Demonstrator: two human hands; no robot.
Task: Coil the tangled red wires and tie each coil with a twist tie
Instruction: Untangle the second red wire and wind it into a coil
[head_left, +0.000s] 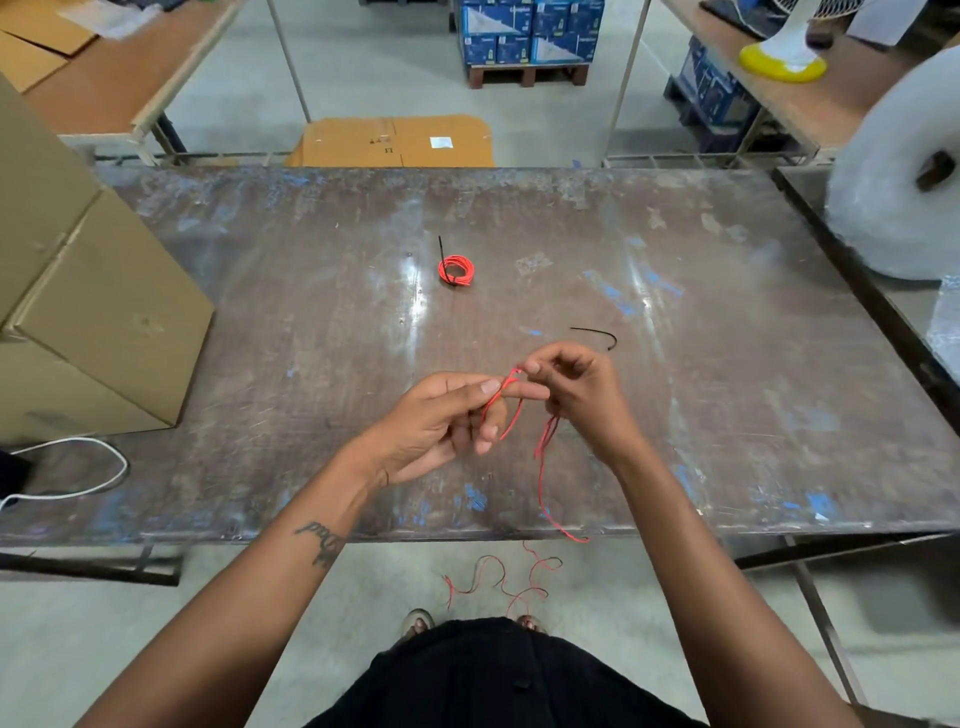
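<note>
My left hand (441, 421) and my right hand (576, 395) meet above the near middle of the worn table (260, 291). Both pinch a thin red wire (540, 467), which loops over my left fingers. The wire's tail hangs from my right hand, crosses the table's front edge and lies in loose bends on the floor (498, 582). A finished red coil (456, 270) bound with a black tie rests farther back at the table's centre. A loose black twist tie (597, 335) lies just beyond my right hand.
Stacked cardboard boxes (78, 291) fill the table's left side. A white cable (78, 467) loops near the front left. A big roll of bubble wrap (893, 171) stands at the right. A flattened carton (395, 140) lies on the floor behind the table.
</note>
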